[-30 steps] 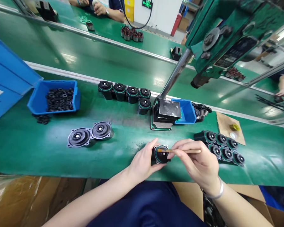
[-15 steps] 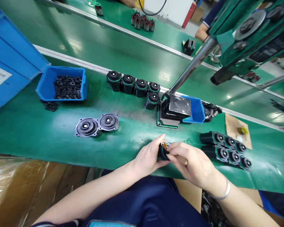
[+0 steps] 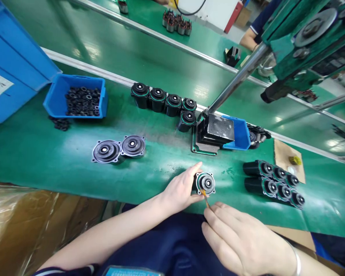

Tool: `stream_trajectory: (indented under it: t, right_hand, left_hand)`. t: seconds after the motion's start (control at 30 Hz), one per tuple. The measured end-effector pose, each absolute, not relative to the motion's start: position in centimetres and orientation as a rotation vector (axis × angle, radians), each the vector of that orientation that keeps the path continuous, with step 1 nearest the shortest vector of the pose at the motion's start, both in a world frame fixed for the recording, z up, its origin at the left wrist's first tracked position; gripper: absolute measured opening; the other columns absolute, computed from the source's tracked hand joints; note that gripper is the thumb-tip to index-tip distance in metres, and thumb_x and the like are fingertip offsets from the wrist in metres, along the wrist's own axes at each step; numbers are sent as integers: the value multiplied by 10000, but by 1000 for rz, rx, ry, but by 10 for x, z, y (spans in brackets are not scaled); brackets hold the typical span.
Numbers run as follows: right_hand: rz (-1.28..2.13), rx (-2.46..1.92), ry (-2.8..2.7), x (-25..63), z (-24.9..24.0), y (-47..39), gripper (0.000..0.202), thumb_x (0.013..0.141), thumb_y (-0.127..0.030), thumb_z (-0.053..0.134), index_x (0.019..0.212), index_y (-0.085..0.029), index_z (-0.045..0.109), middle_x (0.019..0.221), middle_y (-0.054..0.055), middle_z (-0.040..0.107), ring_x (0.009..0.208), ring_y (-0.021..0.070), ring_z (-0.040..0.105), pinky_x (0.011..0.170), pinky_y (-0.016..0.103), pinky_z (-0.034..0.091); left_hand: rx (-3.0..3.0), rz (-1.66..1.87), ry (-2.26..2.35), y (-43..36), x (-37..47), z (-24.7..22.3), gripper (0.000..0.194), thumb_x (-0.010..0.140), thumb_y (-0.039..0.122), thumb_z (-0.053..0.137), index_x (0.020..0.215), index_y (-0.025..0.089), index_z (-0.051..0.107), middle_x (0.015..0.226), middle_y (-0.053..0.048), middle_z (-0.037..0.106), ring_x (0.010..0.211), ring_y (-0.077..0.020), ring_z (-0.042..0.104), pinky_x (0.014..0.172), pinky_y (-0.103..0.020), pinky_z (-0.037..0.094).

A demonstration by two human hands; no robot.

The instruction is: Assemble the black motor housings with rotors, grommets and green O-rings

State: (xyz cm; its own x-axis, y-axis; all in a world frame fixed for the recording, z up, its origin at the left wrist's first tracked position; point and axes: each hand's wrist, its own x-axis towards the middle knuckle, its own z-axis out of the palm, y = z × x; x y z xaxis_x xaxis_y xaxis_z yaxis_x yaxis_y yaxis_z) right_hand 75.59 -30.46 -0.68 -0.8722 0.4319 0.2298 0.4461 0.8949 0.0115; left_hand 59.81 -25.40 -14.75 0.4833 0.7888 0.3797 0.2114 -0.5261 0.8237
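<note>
My left hand [image 3: 181,189] is wrapped round a black cylindrical motor housing [image 3: 207,183], whose round face with a pale flange and green ring points up toward me. A small brush [image 3: 205,197] is pinched in my right hand [image 3: 238,234], its yellowish tip touching the lower edge of that face. Most of the brush handle is hidden by my fingers. Two similar wider parts [image 3: 105,151] with grey flanges lie to the left on the green bench. Several like housings [image 3: 269,187] lie in two rows to the right.
Behind the hands stands a press with a black block [image 3: 218,128] and a slanted post [image 3: 238,78]. A blue bin [image 3: 74,96] of small black rings sits at left. More housings [image 3: 157,99] line the back rail. Cardboard [image 3: 289,159] carries a yellow cap. A co-worker's arm [image 3: 248,40] shows beyond.
My right hand has drawn back toward me and down, uncovering the housing's face. The brush tip has moved from its upper side to its lower edge. My left hand keeps its grip.
</note>
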Motion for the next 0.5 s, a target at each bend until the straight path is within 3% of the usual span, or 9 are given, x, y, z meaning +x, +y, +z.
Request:
stream_trajectory:
  t: [0.33,0.5]
  right_hand:
    - [-338,-769,-2924,789,-7,-302,240,912,-123,417,1018,-102,631,1013,143,697,921,245,675,796,417,578]
    - [-287,-936,-2566,817,-19,-309,245,879,-66,447,1057,-96,614,1083,163,679,1031,253,649,844,421,571]
  left_hand:
    - [2032,1015,883,-253,600,-140,944,772,403,757,1476,192,164,1209,-121,638,1139,-264,643,987,-408,540]
    - [2258,740,981,-250,596,-111,895,762,264,753,1463,200,201,1277,-156,597,1146,-309,631,928,-439,564]
